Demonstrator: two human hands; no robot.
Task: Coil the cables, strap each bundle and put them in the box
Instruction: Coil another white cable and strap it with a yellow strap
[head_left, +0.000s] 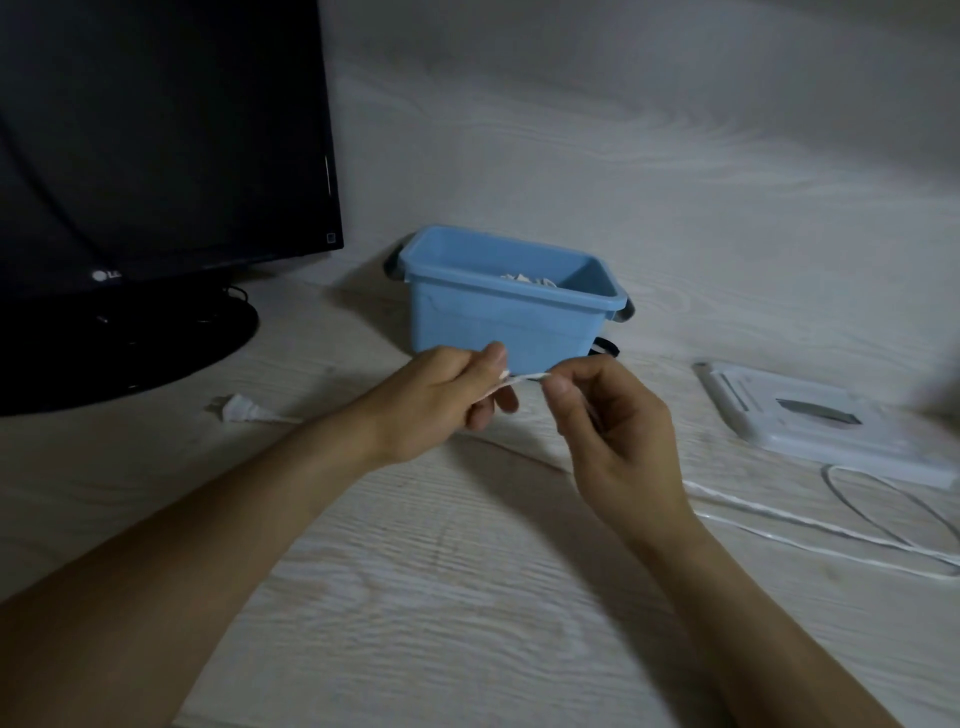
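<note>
A blue plastic box (498, 317) stands on the table past my hands, with something white lying inside it. My left hand (447, 400) and my right hand (613, 431) are raised just in front of the box. Both pinch the ends of a short white strap (522, 378) stretched between their fingertips. A white cable (810, 525) runs loose over the table to the right of my right hand and curves into a loop. Its white plug (239, 408) lies on the table left of my left forearm.
A black monitor (156, 145) on a round base fills the far left. A white flat device (810, 421) lies at the right, beside the cable loop. A small black strap (605, 347) shows at the box's right foot. The table is pale wood grain.
</note>
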